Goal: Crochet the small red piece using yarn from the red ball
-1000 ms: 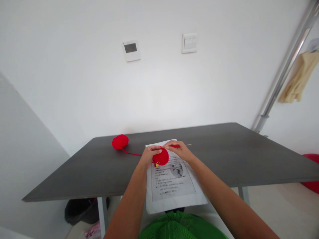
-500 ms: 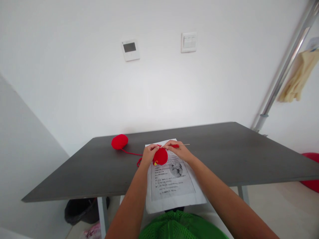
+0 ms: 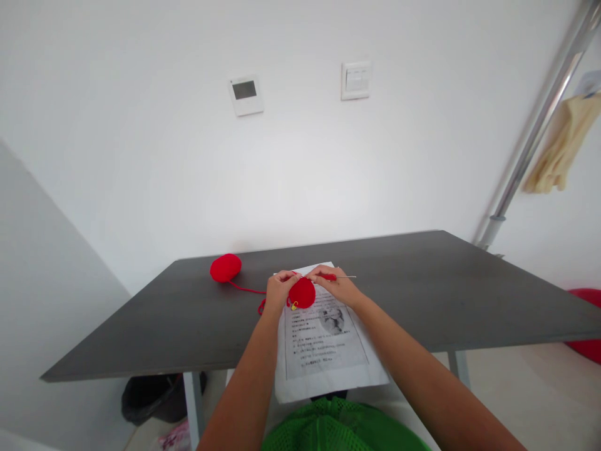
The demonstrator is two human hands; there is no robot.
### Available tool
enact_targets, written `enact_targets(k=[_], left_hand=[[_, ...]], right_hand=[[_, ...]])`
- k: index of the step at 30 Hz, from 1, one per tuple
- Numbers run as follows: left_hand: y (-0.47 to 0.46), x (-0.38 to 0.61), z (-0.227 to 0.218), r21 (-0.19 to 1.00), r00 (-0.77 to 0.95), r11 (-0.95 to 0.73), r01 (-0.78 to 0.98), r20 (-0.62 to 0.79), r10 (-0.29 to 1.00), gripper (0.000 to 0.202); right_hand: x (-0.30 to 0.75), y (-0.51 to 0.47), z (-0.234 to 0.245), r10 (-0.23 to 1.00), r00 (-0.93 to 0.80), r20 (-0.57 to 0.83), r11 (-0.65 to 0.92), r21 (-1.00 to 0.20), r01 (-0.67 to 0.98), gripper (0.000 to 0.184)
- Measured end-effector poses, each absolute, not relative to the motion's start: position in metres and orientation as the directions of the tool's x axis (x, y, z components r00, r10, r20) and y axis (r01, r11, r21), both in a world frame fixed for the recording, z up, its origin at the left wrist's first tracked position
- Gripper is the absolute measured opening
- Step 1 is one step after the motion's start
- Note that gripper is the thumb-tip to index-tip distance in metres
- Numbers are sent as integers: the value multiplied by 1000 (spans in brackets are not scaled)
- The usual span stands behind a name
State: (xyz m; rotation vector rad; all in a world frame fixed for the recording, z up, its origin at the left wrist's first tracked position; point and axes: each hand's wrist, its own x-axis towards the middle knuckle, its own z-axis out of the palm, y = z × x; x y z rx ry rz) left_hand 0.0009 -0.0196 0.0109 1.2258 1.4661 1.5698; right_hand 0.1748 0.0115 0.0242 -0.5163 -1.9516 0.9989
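crochet piece: a small round red crochet piece, held just above the top end of the printout, near the middle of the table.
stitch marker: a little yellow stitch marker is clipped on the piece's edge at roughly 7 o'clock.
left hand: the left hand has its fingers pinched onto the piece from the 9 o'clock side, thumb on top.
right hand: the right hand comes in from 3 o'clock, fingers closed around the hook's handle.
crochet hook: a red-handled crochet hook. Its thin metal end sticks out toward 3 o'clock past the knuckles, and I can't make out the working tip at the piece.
yarn: a red yarn ball sits on the table at about 10 o'clock from the piece, well apart from it. A strand runs from the ball to the left hand and loops just below it.
pattern sheet: a printed sheet with text and a greyish photo lies flat under the hands and hangs over the near edge at 6 o'clock.
table: a dark grey table on pale legs.
below: a green mesh basket at 6 o'clock, and a black bag under the table at 8 o'clock.
wall: a small display panel at 11 o'clock and a light switch at 12 to 1.
far right: a slanted metal pole with beige gloves hanging beside it, around 2 o'clock.
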Motion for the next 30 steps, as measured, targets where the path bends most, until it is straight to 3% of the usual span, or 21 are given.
enact_targets(k=[8, 13, 20, 23, 30], left_hand=[[-17, -3, 8, 974, -398, -179, 137, 220, 891, 23], [-18, -3, 7, 929, -393, -204, 309, 320, 862, 18], [-19, -1, 6, 767, -313, -249, 591, 503, 806, 20], [-16, -1, 4, 806, -316, -253, 534, 468, 825, 21], [-16, 1, 8, 967, -384, -232, 103, 253, 888, 18]], right_hand=[[173, 11, 21, 654, -509, 559, 673, -738, 54, 22], [172, 12, 21, 634, -512, 579, 705, -705, 78, 22], [173, 13, 19, 627, -516, 583, 710, -701, 71, 22], [172, 12, 19, 627, -527, 573, 705, -706, 70, 22], [169, 12, 17, 593, -561, 578, 721, -691, 51, 19]])
